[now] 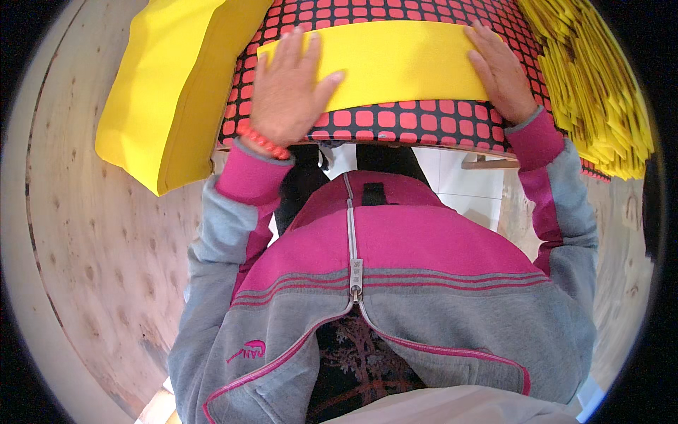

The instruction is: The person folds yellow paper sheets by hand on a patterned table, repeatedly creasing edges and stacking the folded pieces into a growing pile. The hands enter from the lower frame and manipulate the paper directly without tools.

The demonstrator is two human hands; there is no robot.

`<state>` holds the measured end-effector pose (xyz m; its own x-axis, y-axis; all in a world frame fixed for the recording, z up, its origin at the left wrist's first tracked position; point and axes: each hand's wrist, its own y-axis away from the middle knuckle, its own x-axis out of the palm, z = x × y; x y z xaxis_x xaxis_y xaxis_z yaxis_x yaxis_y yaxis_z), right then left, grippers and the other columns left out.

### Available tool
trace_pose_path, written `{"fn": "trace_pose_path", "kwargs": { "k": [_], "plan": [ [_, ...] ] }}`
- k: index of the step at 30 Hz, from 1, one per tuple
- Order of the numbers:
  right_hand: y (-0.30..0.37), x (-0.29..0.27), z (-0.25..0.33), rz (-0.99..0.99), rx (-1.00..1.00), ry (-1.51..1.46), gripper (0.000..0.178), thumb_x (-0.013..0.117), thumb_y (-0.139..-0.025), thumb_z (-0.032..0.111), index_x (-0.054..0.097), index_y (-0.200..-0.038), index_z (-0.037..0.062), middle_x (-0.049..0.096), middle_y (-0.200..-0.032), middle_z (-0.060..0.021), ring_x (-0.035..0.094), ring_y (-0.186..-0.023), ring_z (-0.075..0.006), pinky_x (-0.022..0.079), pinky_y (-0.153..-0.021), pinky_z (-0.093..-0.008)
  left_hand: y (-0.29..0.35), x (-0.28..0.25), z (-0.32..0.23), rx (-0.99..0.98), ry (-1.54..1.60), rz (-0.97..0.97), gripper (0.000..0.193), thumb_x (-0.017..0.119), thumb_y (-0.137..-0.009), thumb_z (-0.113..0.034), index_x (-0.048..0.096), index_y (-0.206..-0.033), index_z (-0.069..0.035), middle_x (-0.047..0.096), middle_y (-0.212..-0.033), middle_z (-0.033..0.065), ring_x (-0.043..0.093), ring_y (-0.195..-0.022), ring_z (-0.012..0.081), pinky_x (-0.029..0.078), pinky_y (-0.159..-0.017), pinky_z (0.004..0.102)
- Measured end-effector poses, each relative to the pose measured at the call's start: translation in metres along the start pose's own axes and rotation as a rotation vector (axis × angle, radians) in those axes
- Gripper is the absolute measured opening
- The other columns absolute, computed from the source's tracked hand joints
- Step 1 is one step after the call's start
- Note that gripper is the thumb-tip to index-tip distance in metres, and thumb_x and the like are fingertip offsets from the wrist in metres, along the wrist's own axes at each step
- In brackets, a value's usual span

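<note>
A flat yellow strip of fabric point(402, 63) lies crosswise on a table covered with a red-and-black checked cloth point(402, 126). My left hand point(288, 92) rests on the strip's left end, palm down, fingers stretched out and thumb spread. On the right end lies my right hand point(503, 76), also palm down with its fingers extended and thumb apart. Neither hand grips anything. A red beaded bracelet point(265, 143) circles my left wrist. The parts of the strip beneath both hands are hidden.
At the left, a large yellow fabric piece point(159, 85) hangs over the table's side. A thick stack of folded yellow pieces point(597, 99) stands at the right edge. Wooden panels point(92, 247) flank both sides. Pale tiled floor point(466, 180) shows below the table.
</note>
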<state>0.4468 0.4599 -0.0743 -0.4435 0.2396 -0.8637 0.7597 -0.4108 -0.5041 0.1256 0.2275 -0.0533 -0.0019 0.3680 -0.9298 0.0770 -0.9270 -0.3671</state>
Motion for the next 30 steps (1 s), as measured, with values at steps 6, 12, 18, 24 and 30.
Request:
{"fn": "trace_pose_path", "kwargs": {
  "k": [6,12,18,24,30],
  "plan": [
    [0.0,-0.019,-0.021,0.088,0.111,-0.003,0.048,0.05,-0.106,0.033,0.053,-0.145,0.0049,0.052,-0.15,-0.0211,0.049,-0.139,-0.0361,0.04,-0.115,-0.043,0.025,-0.017,0.02,-0.161,0.112,-0.057,0.068,0.053,-0.102,-0.043,0.042,-0.151,0.003,0.037,-0.159,0.0276,0.034,-0.148,0.0413,0.026,-0.12,0.0561],
    [-0.031,-0.034,-0.022,0.147,0.15,-0.186,0.045,0.059,-0.102,0.027,0.058,-0.134,-0.005,0.062,-0.133,-0.0254,0.06,-0.124,-0.0372,0.048,-0.106,-0.0438,0.068,-0.055,-0.037,0.003,0.86,-0.079,0.042,0.06,-0.101,-0.018,0.058,-0.135,0.006,0.065,-0.133,0.0202,0.063,-0.121,0.0327,0.047,-0.105,0.0403],
    [-0.029,-0.058,0.003,0.161,0.111,-0.082,0.035,0.06,-0.103,0.033,0.064,-0.116,0.0016,0.069,-0.112,-0.0176,0.067,-0.104,-0.0353,0.053,-0.087,-0.0427,0.083,-0.025,-0.083,-0.401,1.842,0.836,0.056,0.049,-0.108,-0.039,0.049,-0.144,0.004,0.061,-0.139,0.0218,0.061,-0.129,0.0296,0.046,-0.111,0.0414],
    [0.05,-0.118,0.06,0.289,0.286,-0.386,0.032,0.064,-0.101,0.033,0.062,-0.095,0.0009,0.06,-0.075,-0.0127,0.061,-0.068,-0.0253,0.049,-0.063,-0.0373,0.076,-0.003,-0.104,-0.524,2.222,0.699,0.061,0.042,-0.109,-0.046,0.043,-0.15,0.0,0.057,-0.146,0.0187,0.057,-0.134,0.029,0.043,-0.114,0.0438],
    [0.052,-0.126,0.092,0.446,0.271,-0.62,0.039,0.061,-0.103,0.035,0.06,-0.085,0.0008,0.053,-0.067,-0.0074,0.05,-0.06,-0.0158,0.042,-0.056,-0.0341,0.061,-0.013,-0.133,-0.756,2.34,0.512,0.044,0.052,-0.109,-0.026,0.046,-0.148,-0.006,0.06,-0.143,0.01,0.061,-0.129,0.022,0.051,-0.108,0.04]
  ]
}}
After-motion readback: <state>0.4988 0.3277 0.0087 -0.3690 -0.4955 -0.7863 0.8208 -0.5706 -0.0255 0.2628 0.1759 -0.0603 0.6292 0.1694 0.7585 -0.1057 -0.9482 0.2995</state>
